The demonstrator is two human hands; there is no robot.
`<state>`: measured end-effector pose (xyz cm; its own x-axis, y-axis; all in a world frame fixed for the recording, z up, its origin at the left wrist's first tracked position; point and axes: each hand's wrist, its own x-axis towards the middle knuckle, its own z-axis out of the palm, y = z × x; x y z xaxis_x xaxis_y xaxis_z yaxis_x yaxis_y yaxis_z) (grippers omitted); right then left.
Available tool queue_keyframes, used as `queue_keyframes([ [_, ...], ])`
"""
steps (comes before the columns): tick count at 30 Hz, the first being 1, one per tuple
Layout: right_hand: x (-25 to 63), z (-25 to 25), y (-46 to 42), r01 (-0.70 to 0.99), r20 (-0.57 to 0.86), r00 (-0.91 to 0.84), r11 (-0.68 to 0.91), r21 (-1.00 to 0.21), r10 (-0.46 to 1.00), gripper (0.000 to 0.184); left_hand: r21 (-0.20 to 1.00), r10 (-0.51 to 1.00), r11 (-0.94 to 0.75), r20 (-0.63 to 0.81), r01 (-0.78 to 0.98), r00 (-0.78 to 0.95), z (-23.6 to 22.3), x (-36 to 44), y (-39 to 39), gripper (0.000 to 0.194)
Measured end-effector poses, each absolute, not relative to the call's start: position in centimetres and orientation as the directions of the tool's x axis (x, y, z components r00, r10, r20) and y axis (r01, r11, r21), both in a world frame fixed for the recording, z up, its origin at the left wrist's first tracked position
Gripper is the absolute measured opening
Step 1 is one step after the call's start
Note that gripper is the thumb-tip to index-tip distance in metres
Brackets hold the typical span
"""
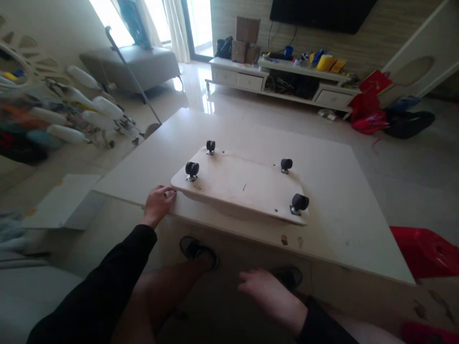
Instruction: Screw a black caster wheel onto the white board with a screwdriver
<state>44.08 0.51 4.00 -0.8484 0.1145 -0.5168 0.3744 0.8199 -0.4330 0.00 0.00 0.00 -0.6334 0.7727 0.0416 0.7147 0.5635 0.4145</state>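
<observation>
A pale board [236, 184] lies on the white table with its underside up. Black caster wheels [300, 202] stand upright on metal plates near its rounded corners. My left hand [158, 203] rests at the table's front edge, its fingers bent loosely beside the board's left corner. Whether the fingertips touch the board, I cannot tell. My right hand [263, 289] hangs low in front of the table, apart from the board, with loosely curled fingers and nothing visible in it. It is slightly blurred.
The white table [333, 181] has two small marks near its front edge. At right stands a red plastic stool [423, 251]. White tubular parts [103, 107] are heaped at left, by a grey bench [132, 67]. A low TV cabinet [236, 76] holds boxes and clutter.
</observation>
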Motion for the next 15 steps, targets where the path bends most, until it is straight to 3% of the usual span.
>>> queue_keyframes([
  [6,45.4,5.0,1.7,0.452,-0.47,-0.863,0.699,-0.554,0.185,0.021,0.429,0.766,0.571,0.028,0.7,-0.642,-0.2,0.3,0.4,0.024],
  [9,45.4,7.1,3.6,0.484,-0.425,-0.872,0.552,-0.679,0.242,0.031,0.508,0.736,0.57,0.033,0.646,-0.676,-0.1,0.5,0.9,0.013],
  [12,45.9,9.9,6.2,0.426,-0.335,-0.878,0.24,-0.872,0.343,0.047,0.748,0.607,0.572,-0.111,0.335,-0.787,1.0,0.8,1.3,0.007],
  [15,46.8,12.5,8.6,0.269,-0.291,-0.822,-0.118,-0.956,0.489,0.054,0.901,0.43,0.427,-0.275,-0.075,-0.86,3.2,1.1,1.6,0.01],
])
